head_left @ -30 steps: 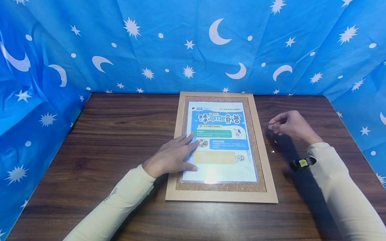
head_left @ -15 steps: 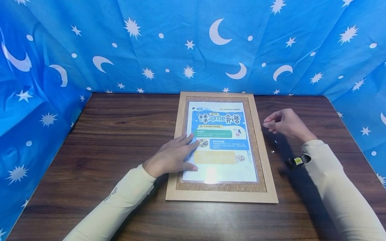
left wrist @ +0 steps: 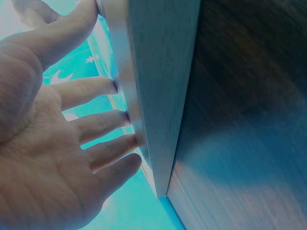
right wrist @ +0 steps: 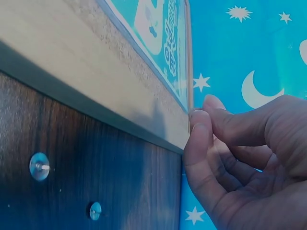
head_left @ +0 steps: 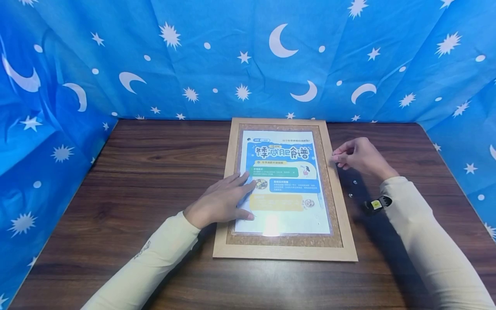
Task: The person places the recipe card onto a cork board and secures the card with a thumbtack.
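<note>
A laminated printed sheet (head_left: 284, 221) lies on a cork board (head_left: 267, 240) with a pale wooden frame (head_left: 284, 253). My left hand (head_left: 218, 200) rests on the sheet's left side, fingers spread and straight; in the left wrist view its fingertips (left wrist: 128, 117) touch down just past the frame's edge. Just off the frame's right side, my right hand (head_left: 358, 158) pinches a small thumbtack (right wrist: 195, 113) between thumb and forefinger, mostly hidden by the fingertips. Two more metal thumbtacks (right wrist: 40, 166) lie on the table right of the frame. At the sheet's upper left corner is a small dark round spot (head_left: 248, 139).
The board lies on a dark wood-grain table (head_left: 155, 150), its far edge near a blue cloth (head_left: 224, 51) with moons and stars, which also hangs at both sides. A black strap device (head_left: 376, 204) sits on the right wrist.
My right hand has moved left and slightly away from me, from over the table to the frame's right edge, still pinching. The left hand and the sheet have stayed put.
</note>
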Demonstrator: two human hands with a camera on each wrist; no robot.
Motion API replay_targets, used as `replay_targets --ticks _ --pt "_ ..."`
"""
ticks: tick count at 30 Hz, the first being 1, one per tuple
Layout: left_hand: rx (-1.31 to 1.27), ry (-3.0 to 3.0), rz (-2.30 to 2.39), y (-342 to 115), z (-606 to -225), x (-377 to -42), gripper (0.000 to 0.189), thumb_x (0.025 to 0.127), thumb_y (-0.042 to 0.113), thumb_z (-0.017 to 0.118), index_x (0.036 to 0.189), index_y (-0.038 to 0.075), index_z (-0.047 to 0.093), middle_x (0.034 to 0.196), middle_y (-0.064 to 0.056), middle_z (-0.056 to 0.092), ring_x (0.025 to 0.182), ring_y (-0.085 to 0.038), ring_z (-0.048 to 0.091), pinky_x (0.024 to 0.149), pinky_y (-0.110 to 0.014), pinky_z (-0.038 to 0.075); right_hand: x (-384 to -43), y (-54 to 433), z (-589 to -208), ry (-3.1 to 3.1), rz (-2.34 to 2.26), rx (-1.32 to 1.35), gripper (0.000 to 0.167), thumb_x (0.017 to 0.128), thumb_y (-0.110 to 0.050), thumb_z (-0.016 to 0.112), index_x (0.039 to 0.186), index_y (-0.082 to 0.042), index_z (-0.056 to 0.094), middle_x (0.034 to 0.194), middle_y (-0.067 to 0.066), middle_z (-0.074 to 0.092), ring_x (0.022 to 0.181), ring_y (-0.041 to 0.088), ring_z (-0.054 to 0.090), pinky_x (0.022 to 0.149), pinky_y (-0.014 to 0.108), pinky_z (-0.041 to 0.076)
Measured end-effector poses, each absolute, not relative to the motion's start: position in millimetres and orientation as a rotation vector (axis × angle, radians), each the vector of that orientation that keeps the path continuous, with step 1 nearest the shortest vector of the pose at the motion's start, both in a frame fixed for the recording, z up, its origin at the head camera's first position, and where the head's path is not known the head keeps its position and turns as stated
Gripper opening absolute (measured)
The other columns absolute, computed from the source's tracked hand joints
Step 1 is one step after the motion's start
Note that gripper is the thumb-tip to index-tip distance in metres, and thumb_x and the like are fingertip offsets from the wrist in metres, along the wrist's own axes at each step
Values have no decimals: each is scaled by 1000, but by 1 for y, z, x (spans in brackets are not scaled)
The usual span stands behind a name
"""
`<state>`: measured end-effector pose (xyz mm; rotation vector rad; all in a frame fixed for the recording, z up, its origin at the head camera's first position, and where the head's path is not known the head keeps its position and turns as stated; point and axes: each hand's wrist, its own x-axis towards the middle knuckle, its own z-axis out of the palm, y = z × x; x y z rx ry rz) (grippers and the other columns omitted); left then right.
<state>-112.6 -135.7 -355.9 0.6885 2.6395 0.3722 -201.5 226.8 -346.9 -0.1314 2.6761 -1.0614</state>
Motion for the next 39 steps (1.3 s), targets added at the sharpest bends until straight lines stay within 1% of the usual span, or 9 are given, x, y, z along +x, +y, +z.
replay_targets --ticks 6,8,17,23,27,30,39 --pt "680 2643 365 -135 -357 -113 87 87 47 77 157 12 38 167 -13 18 154 -36 13 121 -59 19 -204 221 -347 2633 -1109 -132 19 96 -4 68 109 10 68 96 20 69 85 32 71 81 42 61" --pt "680 2643 364 -135 -357 -113 87 88 47 77 157 12 38 167 -13 18 154 -36 13 121 -59 19 -204 219 -346 2632 -1114 -139 19 95 -3 68 109 9 69 96 19 69 85 31 70 81 42 61" --pt "681 2642 371 -135 -356 -112 87 88 46 77 157 12 38 167 -13 19 154 -36 12 120 -59 19 -205 211 -347 2664 -1083 -156 20 98 -10 68 108 8 69 97 19 69 82 29 71 83 46 60" --pt "674 2638 385 -136 -355 -111 86 88 45 77 157 12 38 167 -13 18 154 -35 11 120 -61 18 -204 207 -347 2637 -1117 -160 26 99 -15 68 110 8 67 99 20 68 84 29 68 86 46 59" --pt "680 2642 381 -136 -356 -111 86 88 45 77 157 12 38 167 -13 19 154 -36 11 120 -61 19 -204 205 -346 2622 -1134 -159 27 100 -18 66 112 7 68 102 21 68 86 29 66 86 44 59" --pt "684 2646 374 -136 -356 -111 86 88 46 77 157 12 38 167 -13 19 154 -36 12 120 -61 19 -206 204 -347 2618 -1144 -160 27 101 -18 64 110 7 68 101 20 68 85 29 65 84 40 58" --pt "680 2649 374 -135 -356 -112 86 88 46 77 157 12 39 167 -13 19 154 -36 12 120 -60 19 -209 200 -348 2616 -1194 -189 27 102 -20 64 104 7 68 95 17 67 81 26 63 72 29 56"
